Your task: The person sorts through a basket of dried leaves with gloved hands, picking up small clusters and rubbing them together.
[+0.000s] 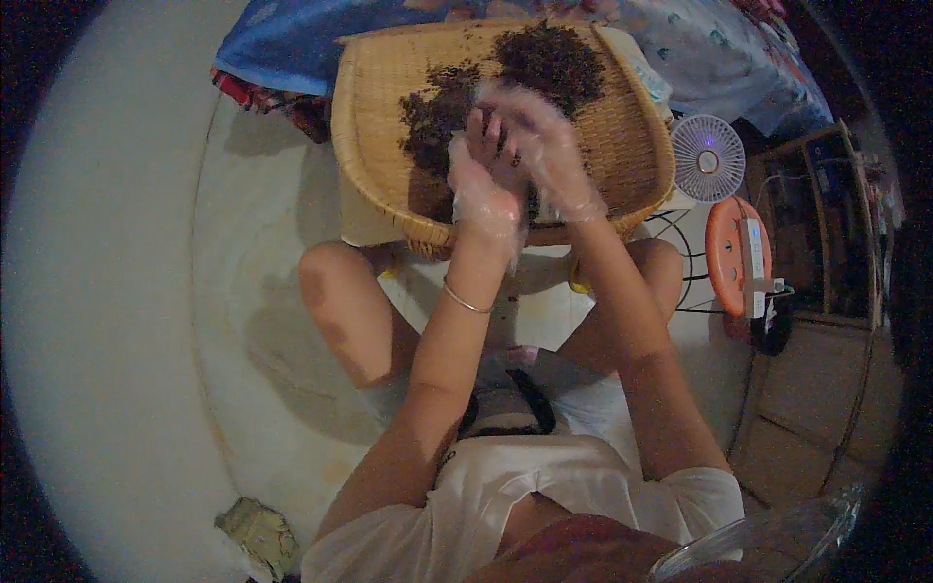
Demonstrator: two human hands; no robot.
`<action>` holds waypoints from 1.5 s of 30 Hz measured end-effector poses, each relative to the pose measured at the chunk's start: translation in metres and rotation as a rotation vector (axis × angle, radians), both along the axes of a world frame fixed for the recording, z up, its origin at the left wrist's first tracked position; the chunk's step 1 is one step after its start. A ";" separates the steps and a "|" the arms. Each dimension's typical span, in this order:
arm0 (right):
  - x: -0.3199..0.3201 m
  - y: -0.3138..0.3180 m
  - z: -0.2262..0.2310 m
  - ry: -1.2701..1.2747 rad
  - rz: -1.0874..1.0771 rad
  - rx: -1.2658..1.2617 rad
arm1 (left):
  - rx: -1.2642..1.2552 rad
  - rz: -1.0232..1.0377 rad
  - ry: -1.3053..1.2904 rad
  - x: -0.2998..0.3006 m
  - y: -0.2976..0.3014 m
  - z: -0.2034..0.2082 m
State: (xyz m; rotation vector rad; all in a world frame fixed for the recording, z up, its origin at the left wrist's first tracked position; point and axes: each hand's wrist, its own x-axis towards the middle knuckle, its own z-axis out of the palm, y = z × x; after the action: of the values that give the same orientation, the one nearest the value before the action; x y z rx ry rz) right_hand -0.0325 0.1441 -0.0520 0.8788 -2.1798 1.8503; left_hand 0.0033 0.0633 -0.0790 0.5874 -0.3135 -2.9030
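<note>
Both hands meet over the near half of the woven bamboo tray [379, 117], which rests across the knees. The dark shredded leaves [544, 58] lie mostly beyond and to the right of them, heaped toward the far rim. The left hand [483, 189] and right hand [544, 146], in 2 thin clear gloves, press together, clenched around a small clump of the leaves
</note>
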 end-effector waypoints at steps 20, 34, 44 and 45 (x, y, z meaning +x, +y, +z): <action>0.021 0.005 -0.017 0.215 0.213 0.356 | -0.287 -0.106 0.527 0.014 0.007 0.005; 0.038 -0.005 -0.009 0.230 0.149 0.344 | -0.432 -0.051 0.386 0.014 -0.008 -0.005; 0.013 0.006 -0.034 0.492 0.048 0.457 | -0.137 -0.012 0.048 -0.001 0.002 0.002; 0.006 0.009 -0.032 0.541 -0.011 0.483 | -0.141 -0.015 0.047 -0.001 0.003 -0.001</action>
State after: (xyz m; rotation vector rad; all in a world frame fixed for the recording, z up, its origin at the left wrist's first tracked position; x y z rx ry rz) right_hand -0.0268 0.1534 -0.0843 1.2632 -2.2596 0.9154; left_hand 0.0024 0.0660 -0.0804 0.4954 -0.5128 -2.8738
